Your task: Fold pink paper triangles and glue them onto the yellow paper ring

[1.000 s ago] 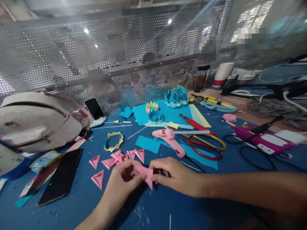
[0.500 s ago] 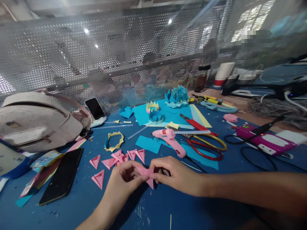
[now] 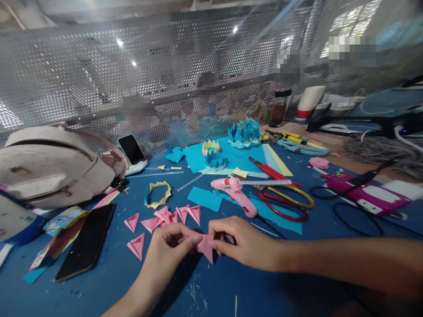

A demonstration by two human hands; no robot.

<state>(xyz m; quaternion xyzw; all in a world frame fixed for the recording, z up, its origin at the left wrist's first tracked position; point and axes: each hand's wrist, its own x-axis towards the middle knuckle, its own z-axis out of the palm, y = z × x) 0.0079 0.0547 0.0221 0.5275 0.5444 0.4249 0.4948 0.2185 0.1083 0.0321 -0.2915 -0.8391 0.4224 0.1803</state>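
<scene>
Between my two hands is a piece of pink paper (image 3: 207,247), folded, with one point hanging downward. My left hand (image 3: 172,246) pinches its left side between thumb and fingers. At the right edge of the paper, my right hand (image 3: 235,244) is closed in a pinch too. Several folded pink paper triangles (image 3: 135,246) lie on the blue table just left of and behind my left hand. A pink glue gun (image 3: 235,193) rests on its side beyond my right hand, a clear stick in its back end.
Scissors (image 3: 289,215) with red and yellow handles and a red cutter (image 3: 272,171) lie right of centre. A yellow paper ring (image 3: 157,205) and a blue paper flower (image 3: 245,132) sit farther back. Left are a black phone (image 3: 87,244) and a pale backpack (image 3: 49,167). A magenta power strip (image 3: 365,193) is at right.
The pink paper now shows a flatter, broader face below my fingers, where upper folds showed before. My left thumb has shifted slightly up on it. Both hands stay in almost the same place.
</scene>
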